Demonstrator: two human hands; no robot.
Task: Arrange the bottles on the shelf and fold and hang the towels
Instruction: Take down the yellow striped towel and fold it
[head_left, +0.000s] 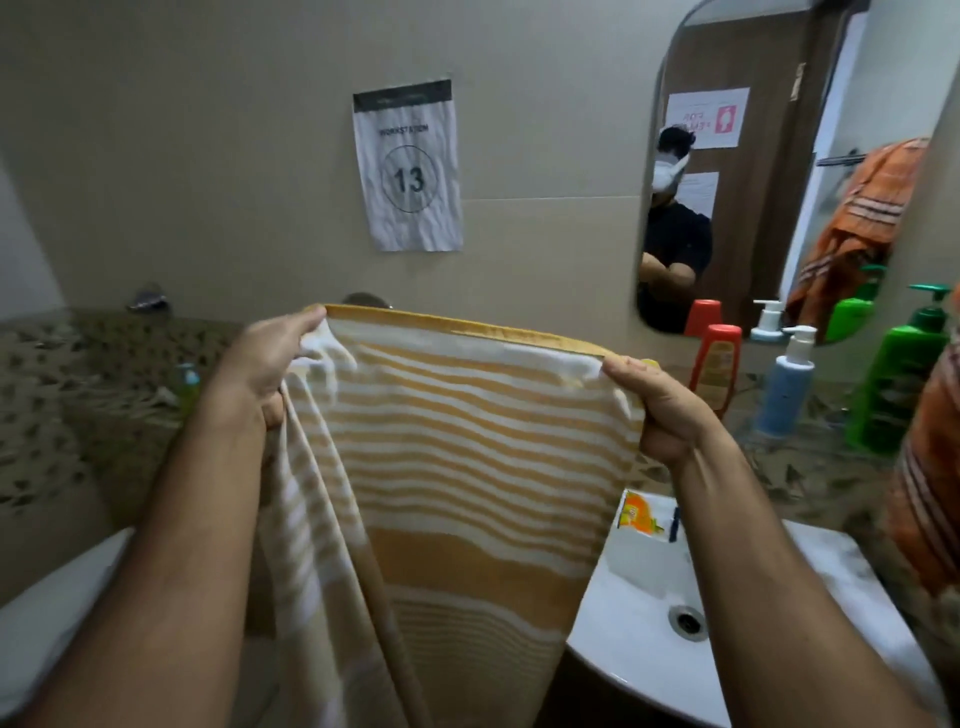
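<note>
We see the yellow-and-white striped towel (457, 441) hanging spread out. On the counter (810, 467) stand upright a red bottle (719, 369), a blue pump bottle (787, 384) and a green pump bottle (901, 379).

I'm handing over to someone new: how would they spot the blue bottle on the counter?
Find the mirror on the right wall, then look below it to the speckled counter, where three bottles stand in a row. The blue bottle is the middle one, between the red bottle and the green bottle. It alone has a white pump.
</note>
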